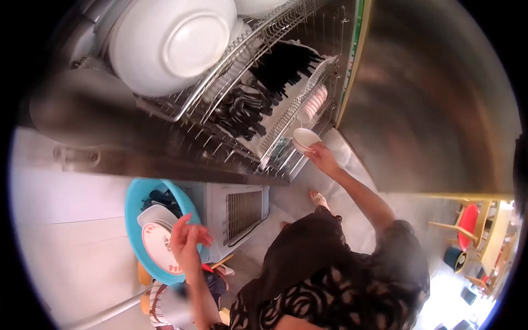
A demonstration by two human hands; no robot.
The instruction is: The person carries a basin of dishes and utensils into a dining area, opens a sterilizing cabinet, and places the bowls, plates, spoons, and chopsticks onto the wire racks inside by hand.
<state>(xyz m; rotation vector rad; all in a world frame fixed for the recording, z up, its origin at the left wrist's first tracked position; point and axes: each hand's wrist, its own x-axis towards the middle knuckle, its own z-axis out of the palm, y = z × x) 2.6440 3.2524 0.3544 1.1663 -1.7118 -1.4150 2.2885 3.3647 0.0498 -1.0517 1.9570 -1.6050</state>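
Head camera view: right hand (323, 157) pinching the near edge of a small round white bowl (304, 138) between thumb and fingers, just beside the lower tier of a silver wire dish rack (258, 41). Left hand (188, 240) empty, fingers loosely spread and slightly bent, over an oval light-blue plastic tub (132, 220); contact with the tub cannot be told. The tub holds white plates with red markings (159, 245) and dark utensils, partly covered by one another. In the rack: black chopsticks (286, 63), dark spoons (242, 113) and a large white bowl (192, 41), cut off above. Hard to make out: a blurred round shape at upper left; a person (159, 300) below the tub, largely hidden.
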